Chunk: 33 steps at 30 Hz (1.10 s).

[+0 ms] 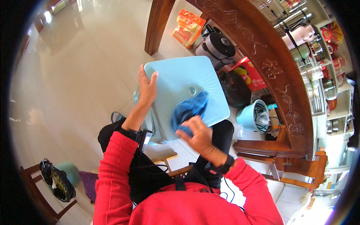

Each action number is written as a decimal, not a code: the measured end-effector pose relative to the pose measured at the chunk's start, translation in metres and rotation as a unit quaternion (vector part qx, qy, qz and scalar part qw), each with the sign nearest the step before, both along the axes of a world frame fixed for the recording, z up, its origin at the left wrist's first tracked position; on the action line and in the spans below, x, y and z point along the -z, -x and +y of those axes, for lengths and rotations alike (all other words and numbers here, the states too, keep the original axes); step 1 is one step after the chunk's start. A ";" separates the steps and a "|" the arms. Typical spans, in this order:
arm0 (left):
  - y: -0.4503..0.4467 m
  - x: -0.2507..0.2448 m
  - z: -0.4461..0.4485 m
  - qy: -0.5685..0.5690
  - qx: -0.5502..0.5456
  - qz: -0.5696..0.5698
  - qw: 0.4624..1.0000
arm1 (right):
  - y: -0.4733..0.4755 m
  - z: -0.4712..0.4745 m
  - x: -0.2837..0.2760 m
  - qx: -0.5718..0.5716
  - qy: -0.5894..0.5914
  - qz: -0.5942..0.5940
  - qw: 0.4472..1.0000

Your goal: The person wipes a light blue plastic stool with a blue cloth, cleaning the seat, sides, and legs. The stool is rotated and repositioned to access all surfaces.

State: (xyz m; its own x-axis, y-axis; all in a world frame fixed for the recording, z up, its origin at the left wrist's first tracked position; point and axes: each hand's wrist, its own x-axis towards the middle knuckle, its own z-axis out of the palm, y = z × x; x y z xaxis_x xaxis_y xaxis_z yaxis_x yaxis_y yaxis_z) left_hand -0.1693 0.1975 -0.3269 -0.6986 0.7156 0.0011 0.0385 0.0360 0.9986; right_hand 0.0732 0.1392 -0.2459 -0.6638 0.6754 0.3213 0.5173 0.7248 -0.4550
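A light blue plastic stool (174, 76) with an oval hole in its seat stands before me, by my knees. My left hand (148, 85) rests on the seat's left edge, the thumb on top and the fingers along the rim. On the lower part of the seat lies a crumpled blue cloth (189, 108). My right hand (197, 135), slightly blurred, holds the cloth's near end with bent fingers. Both wrists wear black bands.
A carved wooden table (270, 67) curves along the right. Beneath it are an electric cooker (215, 49), an orange bag (188, 28), a red box (250, 74) and a blue bucket (253, 116) with cables. A lined bin (66, 174) stands lower left.
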 end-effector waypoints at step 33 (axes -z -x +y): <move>-0.004 -0.010 0.007 0.011 0.007 0.002 1.000 | -0.047 0.153 0.010 0.290 -0.049 -0.119 0.948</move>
State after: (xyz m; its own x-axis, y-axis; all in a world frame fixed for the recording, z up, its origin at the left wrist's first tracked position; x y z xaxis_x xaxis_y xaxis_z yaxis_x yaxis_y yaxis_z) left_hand -0.1650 0.2042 -0.3174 -0.6887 0.7249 -0.0120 0.0434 0.0576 0.9974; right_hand 0.1197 0.2926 -0.2563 -0.2522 0.9236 0.2887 0.9214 0.3203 -0.2199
